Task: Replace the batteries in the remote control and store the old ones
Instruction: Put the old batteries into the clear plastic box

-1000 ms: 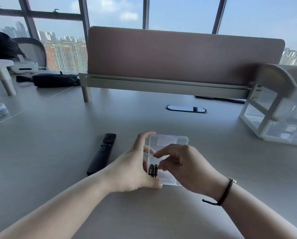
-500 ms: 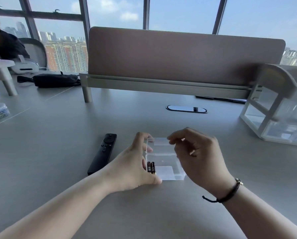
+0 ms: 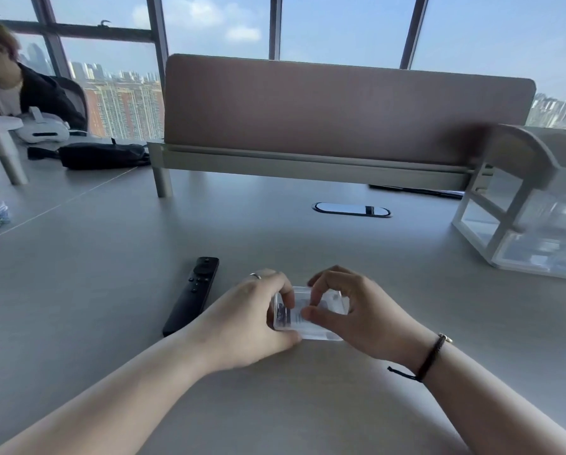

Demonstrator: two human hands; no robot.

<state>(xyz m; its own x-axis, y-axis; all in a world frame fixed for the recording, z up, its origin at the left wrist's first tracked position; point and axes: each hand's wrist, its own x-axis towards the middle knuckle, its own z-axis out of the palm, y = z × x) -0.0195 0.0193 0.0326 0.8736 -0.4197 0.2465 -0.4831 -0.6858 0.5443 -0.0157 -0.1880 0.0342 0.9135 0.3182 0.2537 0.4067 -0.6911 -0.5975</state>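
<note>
Left arm: bare forearm reaches in from the lower left, wrist low near the table.
Left hand [image 3: 247, 323]: palm down, fingers curled, thumb stretched along the near side; a ring on one finger.
Right arm: bare forearm enters from the lower right, a dark cord bracelet on the wrist.
Right hand [image 3: 362, 315]: fingers arched downward, thumb pointing left toward the other hand.

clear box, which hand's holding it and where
Both hands hold the clear box: the left hand grips its left end, the right hand pinches its lid from above.
</note>
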